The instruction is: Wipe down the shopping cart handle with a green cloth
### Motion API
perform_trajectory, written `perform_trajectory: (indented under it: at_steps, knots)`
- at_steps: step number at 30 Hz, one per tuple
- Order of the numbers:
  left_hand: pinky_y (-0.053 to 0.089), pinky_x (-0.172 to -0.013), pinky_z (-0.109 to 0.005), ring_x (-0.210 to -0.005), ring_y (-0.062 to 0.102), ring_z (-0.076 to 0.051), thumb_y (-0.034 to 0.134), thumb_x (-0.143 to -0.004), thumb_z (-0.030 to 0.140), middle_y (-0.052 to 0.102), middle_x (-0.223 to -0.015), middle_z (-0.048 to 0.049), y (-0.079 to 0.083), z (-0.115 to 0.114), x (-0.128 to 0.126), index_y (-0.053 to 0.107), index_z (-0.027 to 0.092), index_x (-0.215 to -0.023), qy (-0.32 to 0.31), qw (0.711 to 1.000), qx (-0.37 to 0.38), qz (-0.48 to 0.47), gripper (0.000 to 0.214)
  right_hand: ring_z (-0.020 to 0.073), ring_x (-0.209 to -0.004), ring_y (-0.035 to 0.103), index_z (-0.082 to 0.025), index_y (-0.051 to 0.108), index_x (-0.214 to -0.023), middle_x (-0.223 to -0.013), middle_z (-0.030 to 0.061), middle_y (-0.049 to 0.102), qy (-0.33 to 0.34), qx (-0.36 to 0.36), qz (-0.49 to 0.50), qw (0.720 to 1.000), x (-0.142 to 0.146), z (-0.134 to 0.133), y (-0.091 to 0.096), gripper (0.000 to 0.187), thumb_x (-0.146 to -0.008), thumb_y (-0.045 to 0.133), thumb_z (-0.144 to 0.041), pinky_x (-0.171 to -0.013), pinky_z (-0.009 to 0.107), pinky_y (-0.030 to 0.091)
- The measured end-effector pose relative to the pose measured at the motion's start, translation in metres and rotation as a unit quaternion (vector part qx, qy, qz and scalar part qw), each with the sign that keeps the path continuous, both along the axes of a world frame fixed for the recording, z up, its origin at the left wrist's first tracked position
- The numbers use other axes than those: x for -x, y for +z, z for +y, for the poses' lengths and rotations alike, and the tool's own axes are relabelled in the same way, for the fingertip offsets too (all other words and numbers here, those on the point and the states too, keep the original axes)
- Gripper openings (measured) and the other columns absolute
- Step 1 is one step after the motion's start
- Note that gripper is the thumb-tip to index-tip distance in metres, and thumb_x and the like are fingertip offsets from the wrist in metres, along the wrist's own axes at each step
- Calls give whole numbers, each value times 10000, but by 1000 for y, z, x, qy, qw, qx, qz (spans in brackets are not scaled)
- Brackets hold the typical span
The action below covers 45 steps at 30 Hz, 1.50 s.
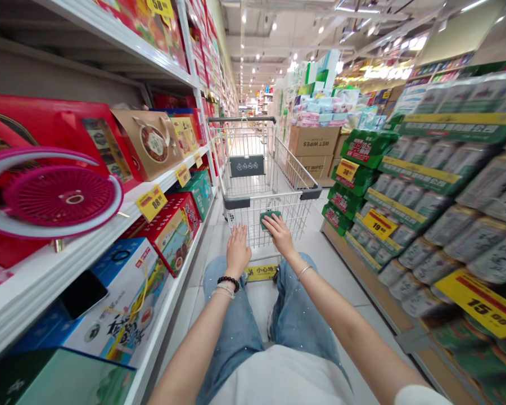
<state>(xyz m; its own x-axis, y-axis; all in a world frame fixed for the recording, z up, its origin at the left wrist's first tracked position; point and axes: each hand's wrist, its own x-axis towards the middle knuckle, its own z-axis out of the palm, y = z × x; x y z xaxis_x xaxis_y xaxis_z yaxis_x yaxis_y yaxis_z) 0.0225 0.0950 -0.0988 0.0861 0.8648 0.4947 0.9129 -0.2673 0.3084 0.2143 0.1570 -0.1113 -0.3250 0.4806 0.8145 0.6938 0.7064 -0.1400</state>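
A wire shopping cart stands in a store aisle straight ahead of me, its basket seemingly bare. My left hand reaches toward the cart's near wire end, fingers together and extended, holding nothing visible. My right hand rests on a small green pad fixed to the cart's near end, fingers laid over it. Beaded bracelets circle my left wrist and a thin bangle my right. My knees in blue jeans show below the hands.
White shelves on the left carry red and blue gift boxes, a pink ring-shaped fan and yellow price tags. Stacked packs of cans fill the right side. Cardboard boxes marked wet wipes stand beyond the cart.
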Motion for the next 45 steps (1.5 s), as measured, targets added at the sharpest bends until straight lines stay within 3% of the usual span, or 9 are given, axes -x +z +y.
perform_trajectory:
  at_steps: [4,10,15,18,24,31,38,45]
  knots:
    - [329,-1191,-468,-1482,281,-305,498,-723,40,378,-1567,-157,9,4,-1,395,84,-1472,5,1000,16,19,757,202,-1380,471,-241,582,-1365,-1360,66,631,15,25,-7,1000,-3,-1,-4,582,-876,388,6,-1189,482,353]
    - [329,-1191,-432,-1462,321,-293,516,-708,49,420,-1544,-141,13,8,-9,425,88,-1455,25,1000,5,17,753,191,-1444,376,-257,547,-1399,-1440,33,563,11,-14,8,1000,1,6,26,616,-882,348,13,-1219,474,303]
    - [350,-1176,-443,-1463,311,-312,511,-717,63,418,-1538,-170,13,7,-12,422,55,-1453,32,999,13,9,741,190,-1440,386,-249,571,-1373,-1410,47,593,31,9,-30,999,3,14,5,535,-927,363,-40,-1198,492,334]
    - [352,-1177,-439,-1467,303,-310,506,-714,58,411,-1542,-172,12,7,-13,414,52,-1456,30,999,11,6,747,186,-1427,407,-246,558,-1386,-1403,52,599,37,21,-33,999,3,8,-5,585,-893,359,-1,-1187,493,356]
    - [342,-1188,-445,-1483,274,-302,524,-691,49,400,-1549,-167,7,5,-13,402,72,-1463,22,1000,-1,-10,781,187,-1451,366,-260,549,-1396,-1443,32,561,38,-8,8,999,17,5,16,627,-874,348,22,-1215,479,309]
    - [328,-1198,-443,-1478,286,-301,516,-705,52,427,-1525,-183,8,4,-10,407,60,-1455,18,1000,1,-18,759,195,-1384,471,-255,599,-1345,-1363,46,631,36,23,-9,999,26,-2,0,580,-878,378,10,-1164,469,399]
    - [325,-1202,-461,-1495,245,-299,526,-672,16,394,-1552,-166,2,3,-11,387,86,-1466,6,1000,-11,-25,809,192,-1464,341,-263,518,-1422,-1470,33,532,31,-3,12,999,37,-8,26,616,-890,356,1,-1215,482,307]
    - [318,-1210,-435,-1490,265,-288,502,-685,14,408,-1543,-171,8,1,-10,422,60,-1443,7,1000,11,-22,763,195,-1411,434,-226,584,-1361,-1397,58,604,26,38,-22,999,41,-11,2,615,-846,359,22,-1179,477,372]
